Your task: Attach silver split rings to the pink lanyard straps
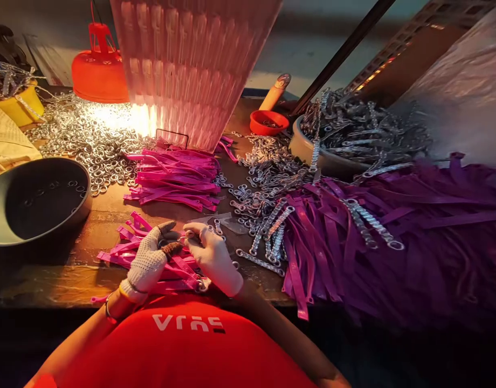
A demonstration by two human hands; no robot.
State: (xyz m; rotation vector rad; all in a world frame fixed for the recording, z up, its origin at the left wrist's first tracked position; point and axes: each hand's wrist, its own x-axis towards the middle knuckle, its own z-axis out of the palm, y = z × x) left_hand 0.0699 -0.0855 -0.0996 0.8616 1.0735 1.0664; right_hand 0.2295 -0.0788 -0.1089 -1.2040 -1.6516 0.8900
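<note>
My left hand [146, 261], in a white dotted knit glove, is closed around something dark; a brown, rough-textured lump [172, 248] shows at its fingers, and I cannot make out what it is. My right hand [213, 258], in a thin white glove, pinches at a bit of pink strap just beside the left fingertips. The exact contact between the hands is partly hidden by the fingers. Under both hands lies a loose bunch of pink straps [126, 245]. A metal ring [203, 284] shows by the strap ends below my right hand.
Beyond the hands lies a stack of pink straps [179, 178]. Metal rings [110, 140] heap under a red lamp [100, 75], beside a dark bowl [41, 196]. Twisted metal links [268, 178], purple straps [393, 242], a filled tub [329, 161] and a red dish [268, 124] occupy the right.
</note>
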